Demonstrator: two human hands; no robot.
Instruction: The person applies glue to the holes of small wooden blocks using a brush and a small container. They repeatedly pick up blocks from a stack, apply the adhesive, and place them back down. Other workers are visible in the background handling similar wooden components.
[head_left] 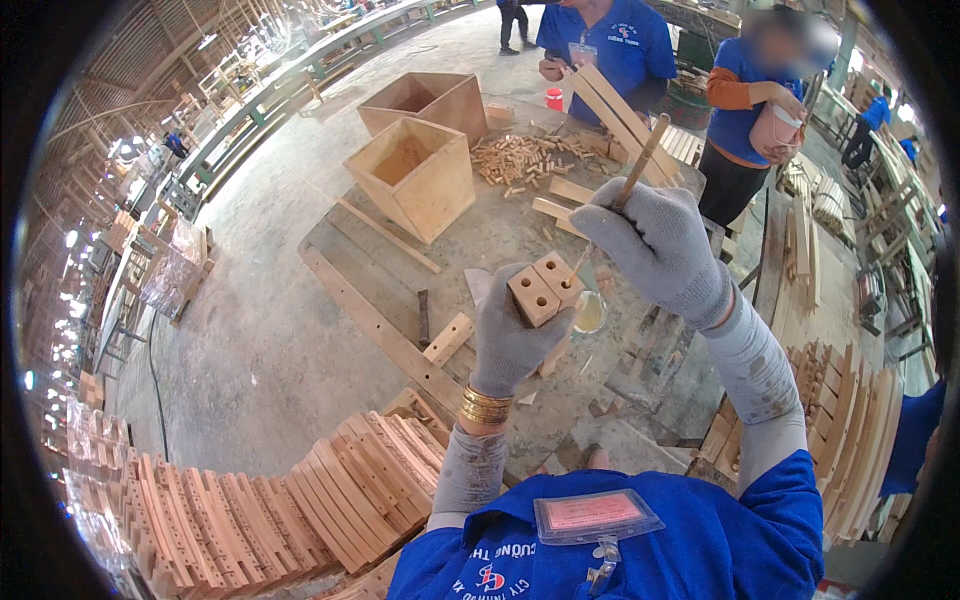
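Observation:
My left hand [505, 335], in a grey glove, is closed round two wooden pieces [535, 303] held side by side, their drilled end faces turned up. Several round holes show in those ends. My gloved right hand [655, 245] grips a thin wooden stick [645, 160], pale at its lower part. The stick's lower tip is at a hole in the right-hand piece; whether it is inside the hole I cannot tell. Just beyond the pieces, partly hidden, stands a round container [591, 313] with something pale in it.
A heap of wooden dowels [525, 160] lies on the table beside two open wooden boxes [425, 185]. A dark hammer-like tool [423, 316] and a drilled block [449, 340] lie at left. Drilled wooden parts [260, 500] are stacked at lower left. Two co-workers [610, 45] stand across the table.

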